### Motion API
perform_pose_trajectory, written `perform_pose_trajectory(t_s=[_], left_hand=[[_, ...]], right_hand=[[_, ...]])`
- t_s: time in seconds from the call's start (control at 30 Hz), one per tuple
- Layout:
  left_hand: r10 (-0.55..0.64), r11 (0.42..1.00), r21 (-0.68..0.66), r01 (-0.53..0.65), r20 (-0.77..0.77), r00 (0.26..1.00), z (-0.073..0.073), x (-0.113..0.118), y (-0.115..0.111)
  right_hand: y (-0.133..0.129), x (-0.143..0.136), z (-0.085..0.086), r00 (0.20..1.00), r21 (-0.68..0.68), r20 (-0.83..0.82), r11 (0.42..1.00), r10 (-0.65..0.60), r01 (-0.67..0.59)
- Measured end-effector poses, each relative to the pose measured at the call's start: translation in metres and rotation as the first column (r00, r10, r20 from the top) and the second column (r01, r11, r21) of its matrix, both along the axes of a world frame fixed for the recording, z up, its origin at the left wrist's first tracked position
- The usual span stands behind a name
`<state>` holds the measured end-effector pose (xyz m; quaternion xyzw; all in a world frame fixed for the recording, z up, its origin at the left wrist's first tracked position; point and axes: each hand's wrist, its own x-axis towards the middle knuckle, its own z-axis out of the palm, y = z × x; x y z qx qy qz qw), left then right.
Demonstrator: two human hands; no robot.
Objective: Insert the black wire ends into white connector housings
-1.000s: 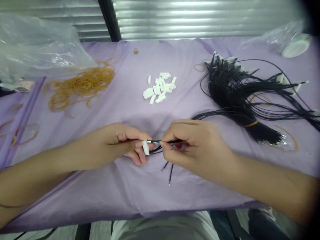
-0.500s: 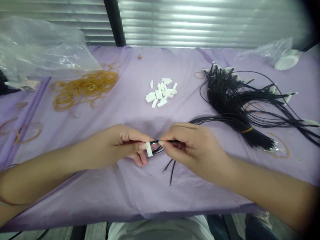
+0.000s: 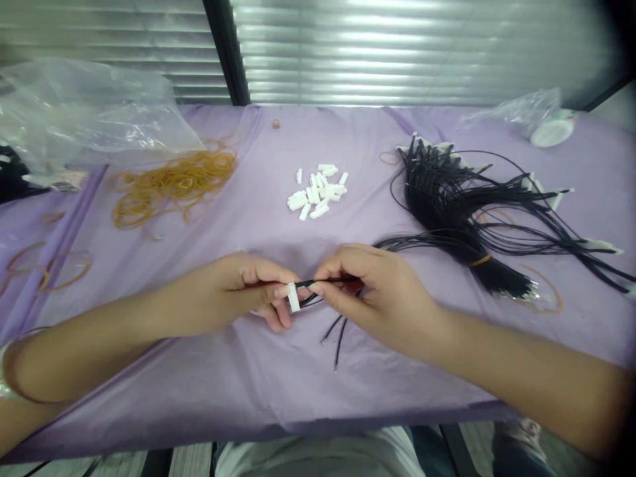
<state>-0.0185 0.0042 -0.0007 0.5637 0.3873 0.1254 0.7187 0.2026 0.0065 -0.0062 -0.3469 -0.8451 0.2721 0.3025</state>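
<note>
Between thumb and fingers, my left hand (image 3: pixel 253 288) pinches a small white plastic connector housing (image 3: pixel 293 297). Black wires (image 3: pixel 305 283) run from the housing toward my right hand (image 3: pixel 370 281), whose thumb and forefinger are closed on one of them close to the housing. Two loose wire ends (image 3: pixel 338 344) with metal tips hang below the right hand. How far each wire sits inside the housing is too small to make out. More black wires trail from behind the right hand toward the bundle.
A pile of white connector housings (image 3: pixel 318 192) lies mid-table. Orange rubber bands (image 3: pixel 173 185) and a clear plastic bag (image 3: pixel 99 119) are at left. A large black wire bundle (image 3: pixel 442 199) lies right, near a white roll (image 3: pixel 552 131). Purple sheeting (image 3: pixel 199 384) covers the table.
The camera view has shifted slightly, moving the table items a little in the picture. Both hands keep nearly the same hold on the housing and wire.
</note>
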Motion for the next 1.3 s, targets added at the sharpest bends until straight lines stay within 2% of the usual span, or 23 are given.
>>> perform_pose_trajectory(t_s=[0.33, 0.67, 0.9, 1.17, 1.3], left_hand=[[0.014, 1.0, -0.023, -0.014, -0.008, 1.0, 0.0047, 0.0042, 0.0016], [0.053, 0.998, -0.037, -0.055, -0.033, 0.998, 0.0062, 0.0069, 0.0019], [0.003, 1.0, -0.018, -0.003, -0.013, 1.0, 0.0036, 0.0011, 0.0008], [-0.009, 1.0, -0.006, 0.009, -0.009, 1.0, 0.0036, 0.0026, 0.001], [-0.008, 1.0, 0.001, 0.008, -0.014, 1.0, 0.0037, 0.0035, 0.0016]], right_hand=[[0.0007, -0.0043, -0.0077, 1.0, -0.053, 0.009, 0.999, 0.007, -0.006], [0.0008, -0.0055, -0.0074, 0.999, 0.045, -0.034, 0.999, -0.023, 0.024], [0.0029, -0.0044, -0.0084, 0.999, 0.138, 0.019, 0.99, 0.033, -0.035], [0.0042, -0.0016, -0.0052, 0.993, 0.087, 0.043, 0.99, 0.11, -0.113], [0.0031, -0.0001, -0.0052, 0.993, 0.053, 0.052, 0.993, 0.106, -0.108]])
